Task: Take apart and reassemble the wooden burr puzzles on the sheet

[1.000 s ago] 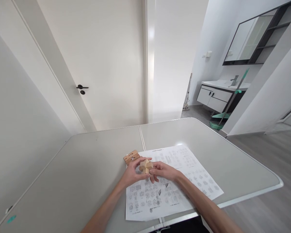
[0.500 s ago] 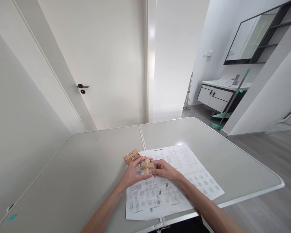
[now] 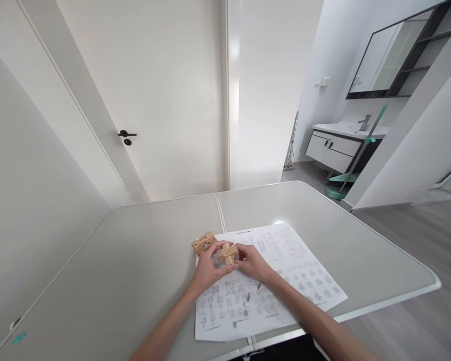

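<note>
Nearest of all, dark cloth [image 3: 281, 349] shows just below the near edge of the printed sheet [image 3: 253, 301], which lies flat on the grey desk [image 3: 146, 265] and serves to place the rest. Two bare forearms reach in over it, the left across its left edge, the right across its near right part.

The left hand [image 3: 206, 268] is over the sheet's left edge, thumb and forefinger curved round a wooden cross-shaped block [image 3: 227, 253]. The right hand [image 3: 252, 261], over the sheet's middle, has its fingertips closed on the block's right arm. So each grip is drawn in to the block's width, and both have hold of this one thing. The block is over the far left part of the sheet; I cannot tell whether it touches the paper.

As to progress, the bars that show sit crossed and fitted together as one body, so the joining looks largely done. Whether a bar remains to be seated or shifted is too small to judge.

A brown slotted piece [image 3: 204, 242], card or wood, lies at the sheet's far left corner, just beyond the left hand. Well beyond the sheet stands a white door [image 3: 169, 90] with a black handle [image 3: 127, 134]. Beyond the sheet to the right are a washbasin cabinet [image 3: 332, 148], a green dustpan [image 3: 335, 193] and a mirror [image 3: 389, 55].
</note>
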Available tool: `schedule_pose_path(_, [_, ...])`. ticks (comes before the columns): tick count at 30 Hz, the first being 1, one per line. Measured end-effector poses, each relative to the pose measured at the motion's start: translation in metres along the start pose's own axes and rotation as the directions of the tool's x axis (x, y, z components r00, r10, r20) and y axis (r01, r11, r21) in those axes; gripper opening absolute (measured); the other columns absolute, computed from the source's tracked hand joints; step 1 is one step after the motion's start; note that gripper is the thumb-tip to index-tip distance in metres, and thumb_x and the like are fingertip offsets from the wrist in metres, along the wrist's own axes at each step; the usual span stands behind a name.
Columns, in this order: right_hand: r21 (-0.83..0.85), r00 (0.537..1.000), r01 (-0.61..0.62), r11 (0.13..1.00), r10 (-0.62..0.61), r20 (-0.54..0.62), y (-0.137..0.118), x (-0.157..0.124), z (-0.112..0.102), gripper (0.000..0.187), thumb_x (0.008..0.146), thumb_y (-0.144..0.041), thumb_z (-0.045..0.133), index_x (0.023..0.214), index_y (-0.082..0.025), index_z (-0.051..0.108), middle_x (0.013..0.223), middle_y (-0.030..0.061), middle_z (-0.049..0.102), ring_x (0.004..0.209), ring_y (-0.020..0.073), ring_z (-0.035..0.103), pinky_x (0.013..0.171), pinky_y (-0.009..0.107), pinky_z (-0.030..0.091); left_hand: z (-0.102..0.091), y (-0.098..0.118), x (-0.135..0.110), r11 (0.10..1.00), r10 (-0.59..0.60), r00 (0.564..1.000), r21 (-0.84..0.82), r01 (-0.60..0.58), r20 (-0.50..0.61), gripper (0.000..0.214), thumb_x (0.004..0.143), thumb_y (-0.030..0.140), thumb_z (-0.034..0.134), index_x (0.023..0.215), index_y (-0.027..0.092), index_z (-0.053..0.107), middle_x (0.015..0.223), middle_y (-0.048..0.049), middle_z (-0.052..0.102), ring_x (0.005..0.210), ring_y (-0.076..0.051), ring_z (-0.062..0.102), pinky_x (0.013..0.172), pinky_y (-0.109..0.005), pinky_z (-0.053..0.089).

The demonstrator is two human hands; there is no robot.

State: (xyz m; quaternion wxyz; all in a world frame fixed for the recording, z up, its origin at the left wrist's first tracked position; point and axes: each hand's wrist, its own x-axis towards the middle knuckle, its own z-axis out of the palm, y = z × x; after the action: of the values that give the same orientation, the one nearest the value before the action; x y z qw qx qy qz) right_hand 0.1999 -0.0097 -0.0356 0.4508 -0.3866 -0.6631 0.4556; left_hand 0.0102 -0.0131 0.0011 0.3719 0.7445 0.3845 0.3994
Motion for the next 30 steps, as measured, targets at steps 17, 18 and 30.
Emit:
schedule_pose_path(17, [0.079,0.998,0.035,0.996,-0.031,-0.050,-0.014,-0.003,0.002,0.045,0.083,-0.030,0.075,0.125,-0.024,0.062,0.079,-0.0019,0.067,0.064,0.0137,0.053,0.062,0.027,0.045,0.002,-0.010,0.001,0.995,-0.091,0.995,0.043,0.089,0.050,0.049,0.089,0.059,0.065,0.123,0.023,0.070,0.114,-0.0070,0.075,0.112,-0.030,0.066,0.103,-0.043,0.051])
schedule_pose_path(18, [0.075,0.998,0.037,0.996,-0.033,-0.060,-0.014,-0.003,0.002,0.045,0.084,-0.033,0.075,0.126,-0.024,0.062,0.080,-0.0011,0.068,0.066,0.0142,0.055,0.062,0.027,0.045,0.002,-0.010,0.001,0.995,-0.092,0.994,0.044,0.089,0.053,0.049,0.094,0.059,0.057,0.124,0.023,0.070,0.112,-0.0069,0.076,0.111,-0.029,0.067,0.104,-0.043,0.050])
schedule_pose_path(30, [0.222,0.998,-0.025,0.975,0.012,0.059,-0.011,-0.001,-0.002,0.062,0.081,-0.040,0.083,0.136,-0.022,0.058,0.108,0.0062,0.074,0.095,0.0218,0.067,0.082,0.034,0.052,0.000,-0.010,0.005,0.996,-0.092,0.996,0.001,0.092,0.016,0.054,0.102,0.052,0.046,0.145,0.020,0.057,0.130,-0.0076,0.072,0.117,-0.026,0.067,0.105,-0.041,0.052])
